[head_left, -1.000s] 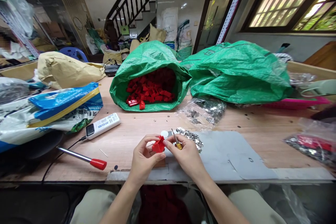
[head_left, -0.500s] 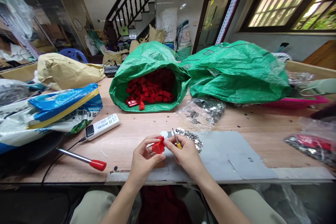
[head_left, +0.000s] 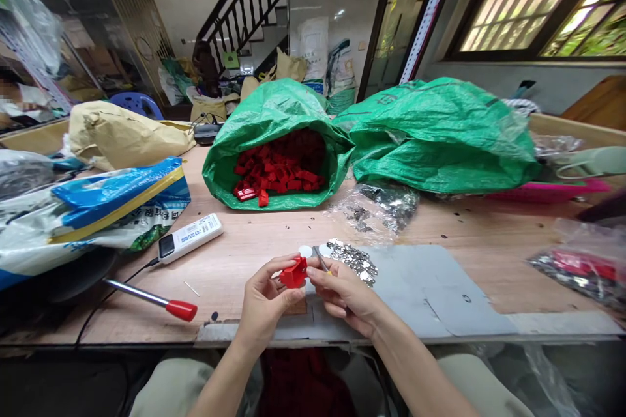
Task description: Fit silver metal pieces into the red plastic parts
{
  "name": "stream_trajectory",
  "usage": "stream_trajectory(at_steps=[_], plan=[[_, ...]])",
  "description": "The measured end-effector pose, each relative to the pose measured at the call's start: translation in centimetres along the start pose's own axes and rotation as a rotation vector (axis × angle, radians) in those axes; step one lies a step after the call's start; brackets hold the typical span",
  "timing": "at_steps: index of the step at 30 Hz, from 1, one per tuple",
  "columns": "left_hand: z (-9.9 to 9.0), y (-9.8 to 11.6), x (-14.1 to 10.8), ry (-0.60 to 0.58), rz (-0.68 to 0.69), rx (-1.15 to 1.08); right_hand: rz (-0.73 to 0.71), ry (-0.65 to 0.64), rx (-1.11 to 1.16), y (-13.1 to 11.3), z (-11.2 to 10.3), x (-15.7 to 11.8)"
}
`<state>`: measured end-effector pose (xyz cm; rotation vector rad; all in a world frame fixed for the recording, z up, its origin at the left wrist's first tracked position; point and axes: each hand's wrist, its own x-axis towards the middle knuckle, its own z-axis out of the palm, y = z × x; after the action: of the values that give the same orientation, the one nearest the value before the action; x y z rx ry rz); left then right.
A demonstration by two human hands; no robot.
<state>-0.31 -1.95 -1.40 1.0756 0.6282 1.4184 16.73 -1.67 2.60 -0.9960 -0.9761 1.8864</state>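
Observation:
My left hand point(head_left: 267, 296) pinches a small red plastic part point(head_left: 293, 273) above the front of the table. Close on its right, my right hand point(head_left: 345, 293) holds a thin tool point(head_left: 323, 262) with a yellow handle, mostly covered by the fingers. The right fingertips are at the red part's right side; whether they hold a small piece there is too small to tell. Just behind the hands lies a pile of small silvery metal pieces point(head_left: 359, 262) at the edge of a grey mat point(head_left: 415, 287).
A green sack point(head_left: 220, 172) full of red parts stands behind, another green sack point(head_left: 440, 137) at its right. Left are a white device point(head_left: 193, 238) and a red-tipped lever point(head_left: 180, 309). A plastic bag of metal pieces point(head_left: 381, 208) lies past the pile. A person point(head_left: 24, 101) is far left.
My right hand has turned, and the tool in it now leans more to the left and lower. The red part in my left hand has tilted slightly.

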Motion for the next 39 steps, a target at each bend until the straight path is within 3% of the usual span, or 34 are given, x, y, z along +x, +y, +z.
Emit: stream_trajectory(at_steps=[6, 10, 12, 14, 18, 26, 33, 36, 39], plan=[[0.4, 0.0, -0.2, -0.007, -0.088, -0.08, -0.103, 0.077, -0.24, -0.1, -0.7, 0.0], [0.3, 0.1, -0.4, -0.013, -0.076, -0.015, -0.337, 0.181, -0.569, 0.4, -0.3, -0.1], [0.1, 0.4, -0.4, -0.014, -0.078, 0.028, -0.393, 0.217, -0.609, 0.8, 0.0, -0.1], [0.0, 1.0, -0.4, -0.004, -0.084, 0.078, -0.326, 0.172, -0.506, 1.2, 0.4, -0.1], [-0.1, 2.4, -0.8, 0.059, -0.062, 0.146, -0.142, -0.042, -0.176, 2.1, 1.5, -0.3], [-1.4, 2.8, -2.2, 0.067, 0.081, 0.246, 0.103, -0.032, 0.264, 2.9, 3.5, -0.9], [-2.7, 2.8, -2.4, -0.002, -0.022, 0.154, 0.296, -0.204, 0.544, 3.5, 4.2, -1.5], [-3.0, 2.6, -2.6, 0.002, -0.071, 0.134, 0.302, -0.168, 0.448, 3.3, 4.5, -1.7], [-3.0, 2.5, -2.6, 0.059, -0.066, 0.132, 0.122, -0.036, -0.05, 1.9, 3.3, -1.9]])
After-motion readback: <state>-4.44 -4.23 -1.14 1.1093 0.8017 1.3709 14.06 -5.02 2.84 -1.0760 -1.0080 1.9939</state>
